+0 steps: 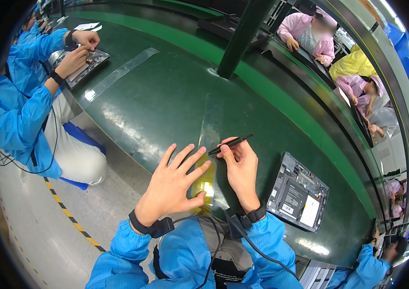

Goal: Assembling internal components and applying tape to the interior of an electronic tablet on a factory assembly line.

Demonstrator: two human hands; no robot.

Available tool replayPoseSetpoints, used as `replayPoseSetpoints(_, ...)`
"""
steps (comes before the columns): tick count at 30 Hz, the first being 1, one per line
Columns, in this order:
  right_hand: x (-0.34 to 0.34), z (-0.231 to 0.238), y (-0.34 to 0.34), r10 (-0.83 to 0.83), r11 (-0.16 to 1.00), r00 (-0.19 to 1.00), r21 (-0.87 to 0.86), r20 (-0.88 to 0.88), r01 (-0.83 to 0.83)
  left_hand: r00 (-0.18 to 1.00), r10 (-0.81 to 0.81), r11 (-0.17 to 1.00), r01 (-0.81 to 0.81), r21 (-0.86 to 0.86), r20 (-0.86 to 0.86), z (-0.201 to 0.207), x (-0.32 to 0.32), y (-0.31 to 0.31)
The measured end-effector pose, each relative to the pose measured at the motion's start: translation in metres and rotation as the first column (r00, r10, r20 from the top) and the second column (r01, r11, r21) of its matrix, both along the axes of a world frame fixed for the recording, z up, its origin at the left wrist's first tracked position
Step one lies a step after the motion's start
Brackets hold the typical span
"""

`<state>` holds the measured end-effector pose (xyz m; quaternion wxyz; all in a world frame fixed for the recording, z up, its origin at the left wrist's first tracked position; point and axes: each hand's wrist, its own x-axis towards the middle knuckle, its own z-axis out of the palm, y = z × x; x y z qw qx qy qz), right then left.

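Note:
My left hand [173,185] is spread over the table's near edge, palm down, holding nothing I can see. Its fingertips reach over a strip of translucent yellow film [204,188] that lies on the green table. Black tweezers [239,139] are pinched between the thumb and fingers of my right hand [240,171]. Their tips point left, close to the film's far end and my left fingertips; whether they touch the film I cannot tell. To the right of my right hand rests an opened laptop base [298,195] with its battery and boards exposed.
A clear tape strip [211,113] runs across the table [166,106] beyond my hands; another clear strip [122,74] lies farther left. A co-worker in blue [26,120] handles another opened laptop [86,67]. A green post [243,41] rises at the back. Cables trail from my wristbands.

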<state>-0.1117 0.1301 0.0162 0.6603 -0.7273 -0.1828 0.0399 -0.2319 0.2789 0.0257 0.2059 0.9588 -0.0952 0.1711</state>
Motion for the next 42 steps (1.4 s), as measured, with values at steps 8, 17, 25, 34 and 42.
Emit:
replayPoseSetpoints(8, 0.001, -0.001, -0.001, -0.004, 1.000, 0.999, -0.016, 0.052, 0.005, 1.000, -0.007, 1.000, 0.007, 0.002, 0.001, 0.001, 0.001, -0.001)
replayPoseSetpoints(17, -0.003, 0.006, 0.000, -0.012, 1.000, 1.000, 0.029, 0.012, 0.011, 1.000, -0.012, 1.000, 0.012, 0.005, -0.026, 0.000, 0.000, 0.001)
replayPoseSetpoints(25, -0.004, 0.010, -0.002, -0.046, 0.992, 0.998, 0.121, 0.041, 0.041, 0.999, -0.027, 0.999, 0.028, 0.027, -0.030, 0.005, 0.000, 0.003)
replayPoseSetpoints(34, -0.054, 0.112, -0.118, -0.261, 0.911, 0.962, 0.350, 0.081, 0.218, 0.975, -0.203, 0.967, 0.214, 0.141, -0.090, 0.020, 0.072, 0.032)
replayPoseSetpoints(42, -0.017, 0.114, -0.332, -0.549, 0.828, 0.830, 0.206, 0.103, 0.522, 0.758, -0.639, 0.764, 0.645, 0.004, -0.128, 0.123, 0.129, -0.122)
